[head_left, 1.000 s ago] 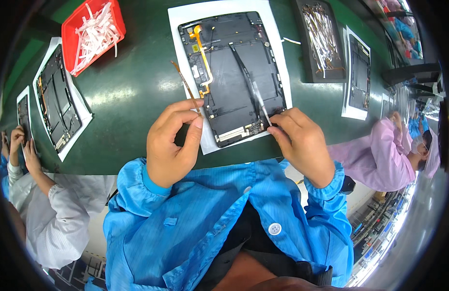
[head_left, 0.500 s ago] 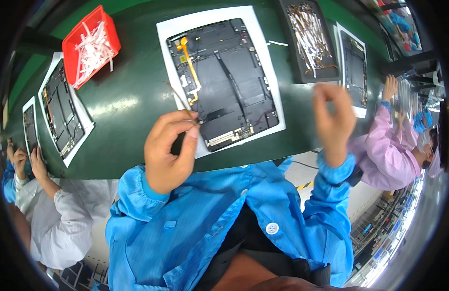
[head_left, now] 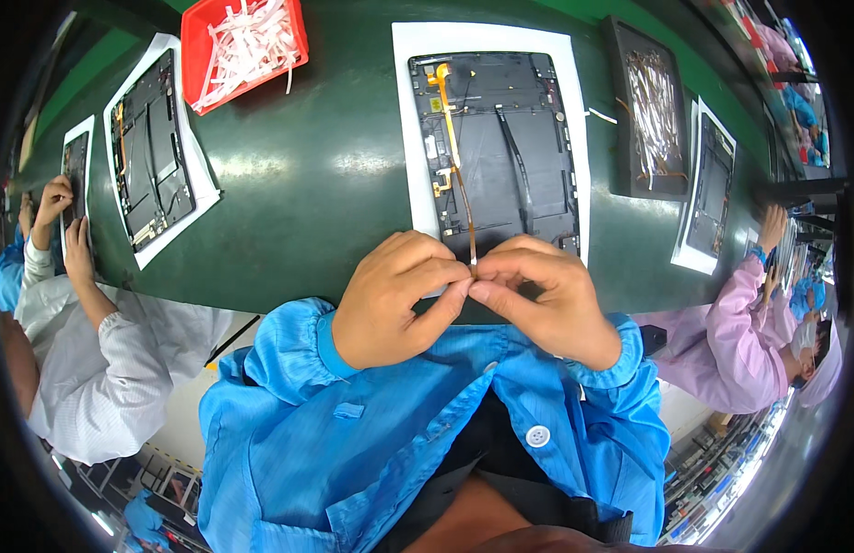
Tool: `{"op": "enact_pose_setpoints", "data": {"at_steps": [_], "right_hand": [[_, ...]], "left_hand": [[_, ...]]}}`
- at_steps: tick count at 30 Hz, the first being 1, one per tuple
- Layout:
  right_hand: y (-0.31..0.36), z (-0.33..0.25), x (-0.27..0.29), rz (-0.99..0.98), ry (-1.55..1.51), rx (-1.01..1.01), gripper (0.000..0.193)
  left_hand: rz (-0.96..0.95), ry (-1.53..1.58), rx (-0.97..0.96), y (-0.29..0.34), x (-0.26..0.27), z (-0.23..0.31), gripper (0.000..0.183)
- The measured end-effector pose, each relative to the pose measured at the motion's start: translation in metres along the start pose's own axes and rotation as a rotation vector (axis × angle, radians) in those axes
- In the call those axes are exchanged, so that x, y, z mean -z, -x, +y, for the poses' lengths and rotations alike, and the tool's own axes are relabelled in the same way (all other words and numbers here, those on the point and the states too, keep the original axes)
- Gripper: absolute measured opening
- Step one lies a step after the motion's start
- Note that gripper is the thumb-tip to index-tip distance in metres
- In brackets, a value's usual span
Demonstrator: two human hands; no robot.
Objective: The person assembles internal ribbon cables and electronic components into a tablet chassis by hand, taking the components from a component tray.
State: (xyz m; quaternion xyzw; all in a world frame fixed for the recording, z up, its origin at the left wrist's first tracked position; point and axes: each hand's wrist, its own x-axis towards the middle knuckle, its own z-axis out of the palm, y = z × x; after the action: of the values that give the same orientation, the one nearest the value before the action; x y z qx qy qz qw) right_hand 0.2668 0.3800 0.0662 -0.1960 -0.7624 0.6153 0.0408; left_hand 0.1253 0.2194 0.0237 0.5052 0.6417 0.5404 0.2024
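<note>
1. Left hand (head_left: 390, 300) and right hand (head_left: 542, 290) close together at the near edge of the work, thumb and forefinger of each pressed together, tips meeting.
2. Pinched at that meeting point: the near end of a thin brown strip (head_left: 467, 214); exact hold of each hand partly hidden by the fingers.
3. Rest of the strip running away from the fingertips toward 12 o'clock, leaning slightly to 11, over a flat black panel (head_left: 487, 152).
4. Strip's far end beside the lower end of a yellow ribbon (head_left: 448, 111) on the panel; touching or apart, impossible to tell.
5. Under the panel, a white sheet (head_left: 482, 39); in the way, both hands, hiding the panel's near edge at 6 o'clock.
6. From the fingertips, at 10 to 11 o'clock, well apart: a red bin (head_left: 194, 55) of white paper strips (head_left: 252, 44).
7. At 1 to 2 o'clock: a black tray (head_left: 653, 187) of shiny strips (head_left: 653, 101).
8. At 10 and 2 o'clock, farther off: similar panels (head_left: 136, 138) on the green table (head_left: 316, 111).
</note>
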Motion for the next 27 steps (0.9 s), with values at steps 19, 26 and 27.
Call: {"op": "enact_pose_setpoints", "data": {"at_steps": [19,26,27], "right_hand": [[-0.036,-0.008,-0.007,0.045,-0.204,-0.522,0.007],[-0.054,-0.011,-0.004,-0.006,-0.163,-0.662,0.014],[-0.054,-0.011,-0.005,0.000,-0.164,-0.669,0.014]], "left_hand": [[0.025,-0.172,0.029,0.001,0.016,-0.009,0.025],[-0.090,-0.268,-0.148,0.006,0.016,-0.020,0.033],[-0.106,-0.270,-0.148,0.006,0.017,-0.019,0.033]]}}
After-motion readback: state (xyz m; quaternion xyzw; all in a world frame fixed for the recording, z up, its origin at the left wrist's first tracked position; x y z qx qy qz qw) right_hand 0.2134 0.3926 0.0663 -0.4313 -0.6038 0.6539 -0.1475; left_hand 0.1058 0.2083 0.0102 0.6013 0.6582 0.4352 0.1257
